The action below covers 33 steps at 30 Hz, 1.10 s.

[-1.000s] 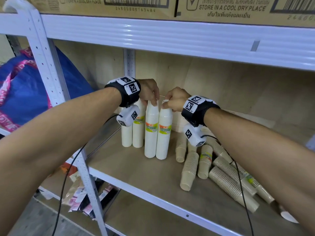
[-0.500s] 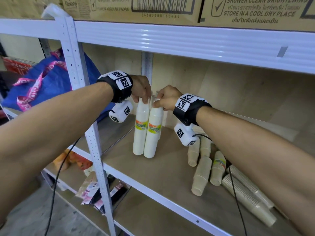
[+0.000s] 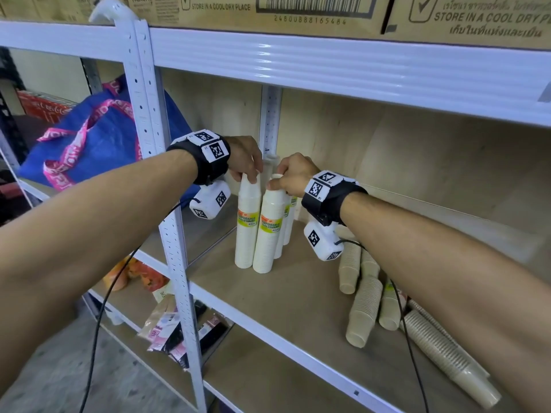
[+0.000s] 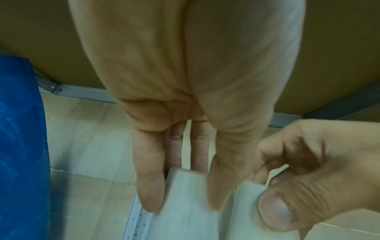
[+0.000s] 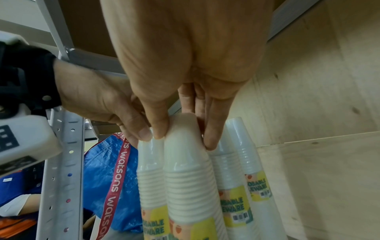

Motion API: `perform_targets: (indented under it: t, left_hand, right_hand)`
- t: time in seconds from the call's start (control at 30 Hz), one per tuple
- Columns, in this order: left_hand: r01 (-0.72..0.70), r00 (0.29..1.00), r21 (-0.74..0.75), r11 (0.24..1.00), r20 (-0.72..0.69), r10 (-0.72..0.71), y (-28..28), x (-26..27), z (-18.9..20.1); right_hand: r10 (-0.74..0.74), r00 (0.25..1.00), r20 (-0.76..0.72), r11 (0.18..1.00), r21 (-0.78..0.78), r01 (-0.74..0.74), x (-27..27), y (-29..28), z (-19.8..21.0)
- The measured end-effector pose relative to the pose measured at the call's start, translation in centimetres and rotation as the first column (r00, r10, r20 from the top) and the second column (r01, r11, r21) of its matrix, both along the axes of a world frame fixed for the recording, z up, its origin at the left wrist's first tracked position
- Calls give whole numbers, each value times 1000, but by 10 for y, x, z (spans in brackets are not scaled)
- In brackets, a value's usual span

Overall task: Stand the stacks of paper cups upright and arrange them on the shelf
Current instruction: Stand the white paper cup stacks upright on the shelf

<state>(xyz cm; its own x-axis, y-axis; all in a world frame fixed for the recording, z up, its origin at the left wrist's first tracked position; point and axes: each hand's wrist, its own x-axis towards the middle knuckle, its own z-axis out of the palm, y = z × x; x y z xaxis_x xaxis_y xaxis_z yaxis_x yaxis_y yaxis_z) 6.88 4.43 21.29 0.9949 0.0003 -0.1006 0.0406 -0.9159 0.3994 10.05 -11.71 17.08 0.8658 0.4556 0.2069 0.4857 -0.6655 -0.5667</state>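
Observation:
Several white paper-cup stacks stand upright at the left end of the shelf board (image 3: 268, 308). My left hand (image 3: 249, 174) grips the top of the leftmost stack (image 3: 247, 234), fingers and thumb on either side of it (image 4: 184, 207). My right hand (image 3: 278, 183) pinches the top of the stack beside it (image 3: 268, 236) between thumb and fingers (image 5: 185, 141). Both held stacks rest on the board, touching each other. Two more white stacks (image 5: 244, 154) stand just behind them. Brown cup stacks (image 3: 363, 311) lie on their sides farther right.
A white perforated post (image 3: 176, 248) stands just left of the stacks. Behind it sits a blue bag (image 3: 98, 144). Cardboard boxes (image 3: 268, 10) fill the shelf above. A long brown stack (image 3: 447, 353) lies near the front edge at the right. Packets (image 3: 179, 332) lie on the lower shelf.
Both hands have moved their white stacks left and forward, in front of the two others. My view has swung left, showing more of the post and bag.

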Motion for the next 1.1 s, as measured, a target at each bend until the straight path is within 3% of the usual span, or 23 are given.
perform_targets:
  t: [0.23, 0.4, 0.7, 0.87, 1.1]
  left_hand:
    - [0, 999, -13, 1000, 42, 0, 5, 3, 8]
    - [3, 993, -12, 1000, 114, -2, -1, 5, 25]
    - [135, 968, 17, 991, 210, -136, -51, 15, 40]
    - [212, 960, -34, 977, 194, -202, -95, 25, 25]
    - [267, 962, -147, 952, 89, -256, -147, 41, -29]
  right_hand:
    - [36, 999, 2, 999, -30, -36, 2, 1, 5]
    - [-19, 1000, -15, 998, -62, 18, 5, -11, 14]
    - [-138, 989, -50, 962, -243, 122, 12, -76, 8]
    - [-202, 976, -84, 930, -327, 165, 7, -122, -4]
    - [-271, 954, -129, 894, -401, 199, -11, -180, -32]
